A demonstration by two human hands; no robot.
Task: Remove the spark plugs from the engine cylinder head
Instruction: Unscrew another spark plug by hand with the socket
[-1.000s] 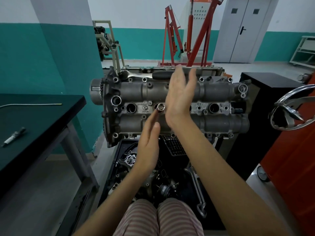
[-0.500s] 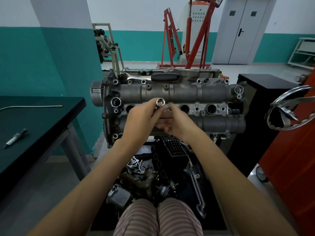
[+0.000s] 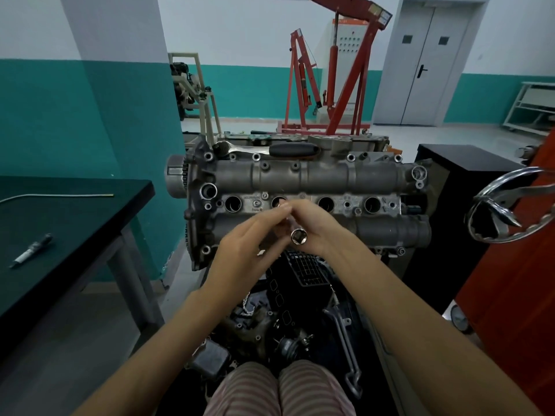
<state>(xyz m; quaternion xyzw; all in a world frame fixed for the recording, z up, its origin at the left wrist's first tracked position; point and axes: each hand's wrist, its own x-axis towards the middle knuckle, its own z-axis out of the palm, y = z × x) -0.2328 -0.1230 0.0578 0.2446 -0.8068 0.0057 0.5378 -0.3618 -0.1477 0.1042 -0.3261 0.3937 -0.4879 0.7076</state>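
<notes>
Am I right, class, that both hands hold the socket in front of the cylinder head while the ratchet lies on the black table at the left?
Not quite. The head view shows the ratchet lying on top of the cylinder head, not on the black table. The rest stands: the left hand and right hand hold the socket in front of the head.

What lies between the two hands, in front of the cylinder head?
In the head view, a spark plug socket sits between the left hand and right hand, both holding it.
</notes>
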